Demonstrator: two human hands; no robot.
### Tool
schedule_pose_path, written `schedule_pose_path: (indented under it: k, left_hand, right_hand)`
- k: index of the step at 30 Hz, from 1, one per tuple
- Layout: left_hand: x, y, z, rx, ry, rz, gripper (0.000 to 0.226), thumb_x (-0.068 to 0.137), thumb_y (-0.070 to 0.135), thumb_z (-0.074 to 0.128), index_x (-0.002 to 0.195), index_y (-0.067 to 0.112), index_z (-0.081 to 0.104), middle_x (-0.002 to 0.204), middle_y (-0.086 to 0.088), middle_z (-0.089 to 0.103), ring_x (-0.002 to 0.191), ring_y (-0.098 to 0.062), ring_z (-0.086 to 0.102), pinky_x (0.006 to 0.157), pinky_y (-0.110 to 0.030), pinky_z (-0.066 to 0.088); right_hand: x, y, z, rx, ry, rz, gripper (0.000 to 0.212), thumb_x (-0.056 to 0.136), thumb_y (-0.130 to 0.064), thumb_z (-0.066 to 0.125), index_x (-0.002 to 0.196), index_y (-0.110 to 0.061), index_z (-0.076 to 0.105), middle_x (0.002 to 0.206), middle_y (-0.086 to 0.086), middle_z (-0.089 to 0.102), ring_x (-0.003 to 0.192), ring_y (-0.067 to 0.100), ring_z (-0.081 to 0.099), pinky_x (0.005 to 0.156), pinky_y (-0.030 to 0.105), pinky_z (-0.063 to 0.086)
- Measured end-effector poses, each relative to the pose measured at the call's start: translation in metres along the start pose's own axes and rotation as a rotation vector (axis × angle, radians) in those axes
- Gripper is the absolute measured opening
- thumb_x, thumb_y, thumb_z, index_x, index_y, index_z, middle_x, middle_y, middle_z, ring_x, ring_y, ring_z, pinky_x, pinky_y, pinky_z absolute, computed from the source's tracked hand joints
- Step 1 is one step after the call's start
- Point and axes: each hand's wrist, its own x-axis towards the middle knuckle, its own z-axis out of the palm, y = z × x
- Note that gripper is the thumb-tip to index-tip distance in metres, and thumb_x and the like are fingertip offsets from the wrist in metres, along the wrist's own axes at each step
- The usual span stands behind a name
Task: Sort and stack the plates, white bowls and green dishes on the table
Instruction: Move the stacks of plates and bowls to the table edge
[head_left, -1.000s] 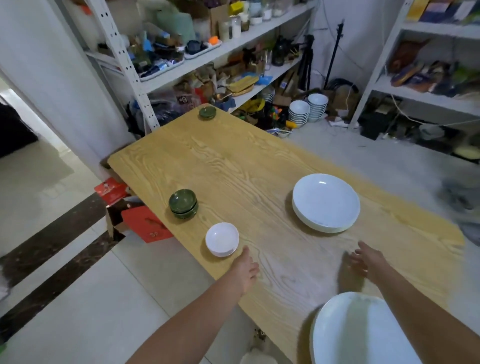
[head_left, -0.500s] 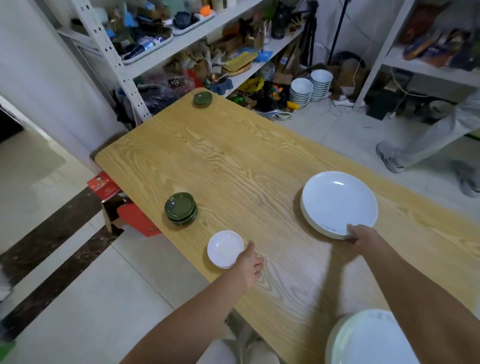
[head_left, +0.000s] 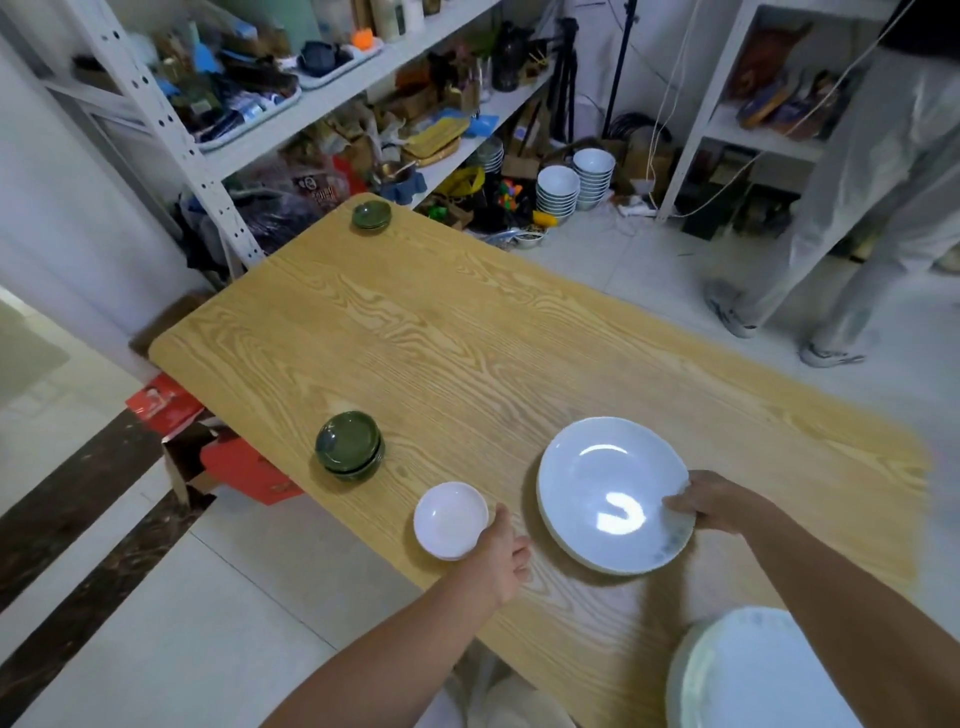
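Observation:
A large white plate (head_left: 602, 488) is tilted up off the wooden table (head_left: 467, 338), and my right hand (head_left: 722, 501) grips its right rim. A small white bowl (head_left: 450, 518) sits near the table's left edge, with my left hand (head_left: 498, 558) holding its right side. A stack of green dishes (head_left: 349, 451) stands to the left of the bowl. A second small stack of green dishes (head_left: 371, 215) sits at the table's far corner. A stack of white plates (head_left: 748, 675) lies at the near right corner, partly under my right forearm.
Cluttered metal shelves (head_left: 311, 104) stand behind the table. Stacks of white bowls (head_left: 571, 184) sit on the floor beyond it. A person in light trousers (head_left: 852, 234) stands at the right. Red boxes (head_left: 228, 462) lie on the floor by the table's left edge.
My right hand reached the large plate's rim, gripped it, and has lifted and drawn it toward me. My left hand closed in on the small white bowl.

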Motion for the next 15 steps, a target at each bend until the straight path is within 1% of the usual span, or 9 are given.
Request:
schedule_pose_path:
  k: [1, 3, 4, 6, 7, 8, 10, 12, 15]
  left_hand:
    - [-0.003, 0.0, 0.001, -0.011, -0.005, -0.008, 0.068, 0.099, 0.051, 0.03, 0.148, 0.004, 0.026, 0.149, -0.014, 0.038, 0.106, -0.021, 0.056, 0.093, -0.034, 0.041]
    - [-0.005, -0.002, 0.001, -0.036, -0.025, -0.022, 0.069, 0.098, 0.052, 0.031, 0.149, 0.006, 0.024, 0.153, -0.012, 0.031, 0.135, -0.025, 0.04, 0.11, -0.037, 0.032]
    - [-0.006, -0.004, 0.002, -0.047, -0.029, -0.031, 0.07, 0.097, 0.053, 0.033, 0.149, 0.007, 0.023, 0.154, -0.011, 0.03, 0.141, -0.026, 0.031, 0.114, -0.039, 0.026]
    - [-0.008, -0.008, 0.005, -0.077, -0.018, -0.039, 0.072, 0.095, 0.056, 0.037, 0.15, 0.01, 0.024, 0.153, -0.011, 0.031, 0.142, -0.028, 0.029, 0.116, -0.042, 0.024]
    - [-0.01, -0.008, 0.006, -0.103, -0.008, -0.037, 0.073, 0.094, 0.057, 0.039, 0.15, 0.012, 0.024, 0.152, -0.011, 0.033, 0.141, -0.029, 0.03, 0.116, -0.044, 0.024]
    - [-0.009, -0.01, 0.007, -0.126, -0.001, -0.038, 0.075, 0.093, 0.058, 0.041, 0.15, 0.014, 0.023, 0.152, -0.011, 0.034, 0.141, -0.03, 0.03, 0.115, -0.045, 0.024]
    - [-0.009, -0.011, 0.008, -0.156, 0.007, -0.041, 0.076, 0.091, 0.059, 0.043, 0.151, 0.017, 0.023, 0.152, -0.01, 0.034, 0.141, -0.03, 0.03, 0.115, -0.046, 0.024]
    - [-0.007, -0.011, 0.009, -0.174, 0.003, -0.035, 0.076, 0.09, 0.06, 0.044, 0.15, 0.018, 0.025, 0.151, -0.008, 0.035, 0.141, -0.029, 0.031, 0.115, -0.047, 0.023]
    - [-0.016, -0.015, 0.012, -0.189, 0.011, -0.027, 0.065, 0.092, 0.058, 0.043, 0.139, 0.014, 0.039, 0.14, -0.007, 0.047, 0.135, -0.028, 0.039, 0.112, -0.047, 0.027]
  right_hand:
    - [-0.003, -0.006, 0.005, -0.058, -0.018, -0.014, 0.083, 0.053, -0.011, 0.091, 0.124, 0.006, 0.053, 0.12, 0.027, 0.059, 0.102, 0.04, 0.061, 0.07, 0.042, 0.059]
    - [-0.014, -0.024, 0.019, -0.214, -0.048, -0.034, 0.053, 0.079, 0.003, 0.071, 0.128, 0.003, 0.051, 0.121, 0.022, 0.059, 0.096, 0.033, 0.062, 0.063, 0.034, 0.06]
    - [-0.013, -0.031, 0.024, -0.318, -0.033, -0.03, 0.049, 0.082, 0.004, 0.066, 0.129, 0.0, 0.052, 0.122, 0.02, 0.059, 0.099, 0.032, 0.062, 0.069, 0.035, 0.06]
    - [-0.012, -0.044, 0.031, -0.481, 0.011, -0.01, 0.048, 0.083, 0.003, 0.064, 0.129, -0.006, 0.052, 0.125, 0.015, 0.056, 0.11, 0.032, 0.057, 0.085, 0.044, 0.054]
    - [-0.011, -0.05, 0.035, -0.523, 0.021, -0.023, 0.05, 0.083, 0.002, 0.063, 0.13, -0.009, 0.05, 0.125, 0.014, 0.054, 0.11, 0.031, 0.055, 0.087, 0.047, 0.051]
    - [-0.012, -0.055, 0.04, -0.528, 0.018, -0.061, 0.053, 0.082, 0.0, 0.064, 0.132, -0.012, 0.047, 0.125, 0.013, 0.052, 0.107, 0.03, 0.053, 0.087, 0.047, 0.05]
    - [-0.01, -0.061, 0.05, -0.474, 0.022, -0.141, 0.062, 0.079, -0.019, 0.072, 0.134, -0.014, 0.044, 0.13, 0.014, 0.05, 0.105, 0.029, 0.052, 0.085, 0.041, 0.047]
    - [-0.01, -0.064, 0.057, -0.501, 0.046, -0.19, 0.067, 0.081, -0.034, 0.07, 0.136, -0.012, 0.041, 0.132, 0.015, 0.05, 0.107, 0.029, 0.052, 0.085, 0.035, 0.044]
    - [-0.007, -0.062, 0.058, -0.56, 0.027, -0.205, 0.063, 0.087, -0.04, 0.063, 0.138, -0.012, 0.039, 0.132, 0.015, 0.05, 0.111, 0.03, 0.053, 0.087, 0.036, 0.043]
